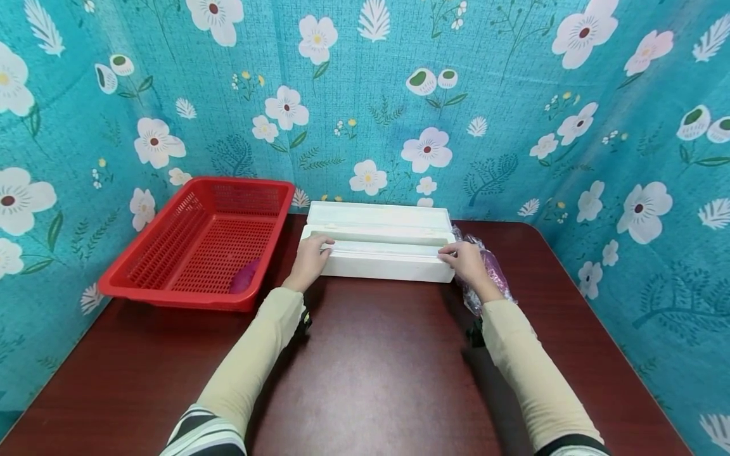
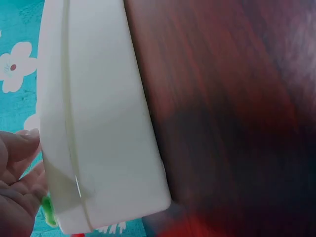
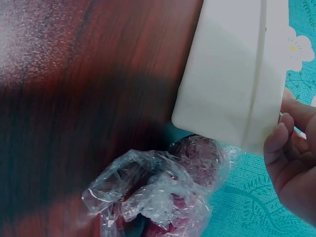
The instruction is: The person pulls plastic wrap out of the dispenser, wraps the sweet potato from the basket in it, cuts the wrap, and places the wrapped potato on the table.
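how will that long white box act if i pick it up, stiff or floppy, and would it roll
The long white box would probably stay stiff, since it looks straight and unbuckled along its length. It seems unlikely to roll, given its flat front. Its open lid might swing when lifted, as it's folded back.

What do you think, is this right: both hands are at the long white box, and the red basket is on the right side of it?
Not quite: the red basket is on the left side of the long white box, as the head view shows. The left hand and right hand are both at the box, as you said.
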Demonstrator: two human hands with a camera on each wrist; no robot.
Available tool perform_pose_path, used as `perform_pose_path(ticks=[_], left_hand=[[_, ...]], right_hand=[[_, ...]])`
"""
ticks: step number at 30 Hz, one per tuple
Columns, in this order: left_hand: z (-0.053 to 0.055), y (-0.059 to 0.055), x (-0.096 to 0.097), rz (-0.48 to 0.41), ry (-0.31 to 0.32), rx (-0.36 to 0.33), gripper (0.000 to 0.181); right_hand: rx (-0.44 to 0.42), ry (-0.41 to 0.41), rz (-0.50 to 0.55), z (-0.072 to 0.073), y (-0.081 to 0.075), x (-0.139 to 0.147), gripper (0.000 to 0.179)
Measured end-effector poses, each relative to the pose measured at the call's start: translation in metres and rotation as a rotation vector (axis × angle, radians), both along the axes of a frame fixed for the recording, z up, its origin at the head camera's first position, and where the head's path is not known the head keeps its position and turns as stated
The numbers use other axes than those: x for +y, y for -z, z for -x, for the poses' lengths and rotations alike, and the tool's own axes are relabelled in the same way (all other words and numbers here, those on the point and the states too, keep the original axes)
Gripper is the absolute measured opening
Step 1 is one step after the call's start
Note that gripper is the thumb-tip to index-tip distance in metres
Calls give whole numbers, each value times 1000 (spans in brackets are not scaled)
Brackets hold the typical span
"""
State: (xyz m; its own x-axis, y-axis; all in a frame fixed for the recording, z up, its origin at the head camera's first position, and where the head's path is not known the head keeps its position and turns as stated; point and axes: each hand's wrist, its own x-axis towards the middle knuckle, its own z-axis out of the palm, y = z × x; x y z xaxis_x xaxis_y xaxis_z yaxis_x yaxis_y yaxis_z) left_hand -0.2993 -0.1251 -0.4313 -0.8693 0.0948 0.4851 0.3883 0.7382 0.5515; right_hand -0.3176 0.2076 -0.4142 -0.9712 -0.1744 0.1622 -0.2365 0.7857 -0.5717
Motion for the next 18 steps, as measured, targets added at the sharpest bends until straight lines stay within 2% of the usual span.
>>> perform_pose_path(ticks=[3,9,12,18], left_hand=[[2,-3,0,80,-10,-36,16],[4,-8,-1,242,-75,-118,12],[5,-13,-2,264,-95,-175,12],[11,-17,-5,243,-106,-281,15]], right_hand=[[-16,-7,-29,2,-1,0,18],[-43,-55,-122,8,-5,0,17],[-70,-75,-146,11,-8,0,16],[-167,-64,-173,14,-15,-4,16]])
